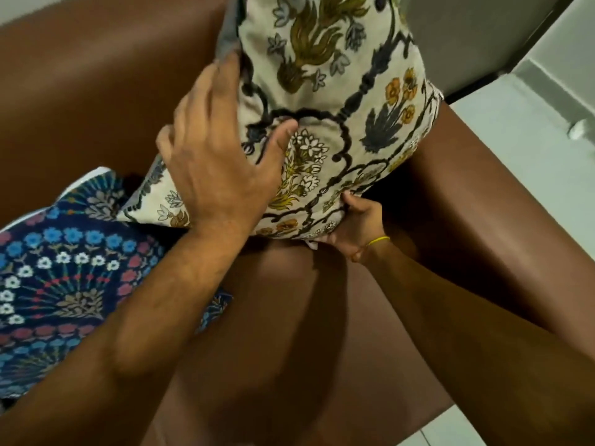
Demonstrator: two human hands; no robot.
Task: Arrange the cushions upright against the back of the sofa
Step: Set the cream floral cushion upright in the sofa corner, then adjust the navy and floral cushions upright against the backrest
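A cream cushion (335, 91) with a floral print stands upright in the corner of the brown leather sofa (96, 101), leaning on its back next to the right armrest. My left hand (222, 162) grips the cushion's left edge, fingers behind it and thumb on its face. My right hand (357, 226), with a yellow band on the wrist, holds the cushion's lower edge. A dark blue cushion (64, 272) with blue, white and pink flowers lies on the seat at the left, under my left forearm, touching the cream cushion's lower corner.
The sofa's right armrest (483, 220) runs down the right side. Beyond it lie a pale tiled floor (521, 156) and a grey wall (476, 37). Bare brown seat (289, 317) lies between my arms.
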